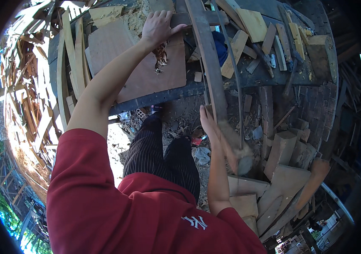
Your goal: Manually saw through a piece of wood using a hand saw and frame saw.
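A wooden frame saw (206, 55) stretches from the far edge of the view toward me, its long beam across the bench edge. My right hand (208, 120) is closed around its near end, by the blurred wooden end arm (234, 154). A thin blade (204, 80) runs along the beam's left side, a taut rod or cord (234, 63) along its right. My left hand (157, 28) presses on a short dark wooden piece (180, 19), thumb along its near side. That piece passes under the saw; where blade and wood meet is hidden.
On the dark workbench (146, 101) lie a plywood sheet (112, 55), shavings (160, 57) and several offcuts (233, 55). Long strips (68, 55) lean at the left. Thick timber pieces (282, 186) are stacked at the lower right. Litter (201, 154) covers the ground by my legs.
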`<state>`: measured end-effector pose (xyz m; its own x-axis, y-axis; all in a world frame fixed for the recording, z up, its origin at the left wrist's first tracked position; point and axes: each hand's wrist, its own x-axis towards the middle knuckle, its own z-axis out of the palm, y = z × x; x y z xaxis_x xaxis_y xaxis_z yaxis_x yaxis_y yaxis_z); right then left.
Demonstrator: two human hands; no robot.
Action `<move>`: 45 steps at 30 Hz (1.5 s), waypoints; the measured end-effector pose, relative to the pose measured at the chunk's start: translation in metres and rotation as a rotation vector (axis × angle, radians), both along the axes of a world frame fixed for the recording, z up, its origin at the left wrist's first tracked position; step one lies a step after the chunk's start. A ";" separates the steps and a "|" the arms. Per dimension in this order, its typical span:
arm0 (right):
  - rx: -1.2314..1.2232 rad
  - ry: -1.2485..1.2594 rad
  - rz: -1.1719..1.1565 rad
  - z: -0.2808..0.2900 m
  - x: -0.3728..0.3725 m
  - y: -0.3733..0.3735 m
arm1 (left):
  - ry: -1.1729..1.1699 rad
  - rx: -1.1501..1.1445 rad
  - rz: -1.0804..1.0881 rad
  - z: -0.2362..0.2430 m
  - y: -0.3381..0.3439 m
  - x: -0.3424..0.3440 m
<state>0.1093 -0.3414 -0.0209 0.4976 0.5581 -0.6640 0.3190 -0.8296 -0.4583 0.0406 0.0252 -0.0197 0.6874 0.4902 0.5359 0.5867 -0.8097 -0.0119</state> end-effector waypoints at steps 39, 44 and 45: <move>0.496 -0.117 -0.252 -0.001 -0.044 0.066 | -0.033 -0.057 -0.093 0.007 -0.026 -0.005; 0.448 -0.413 -0.081 -0.011 -0.022 0.057 | -0.006 -0.355 0.188 0.020 -0.032 0.019; 0.521 -0.492 -0.002 -0.008 -0.020 0.060 | -0.011 -0.479 0.398 0.021 -0.028 0.027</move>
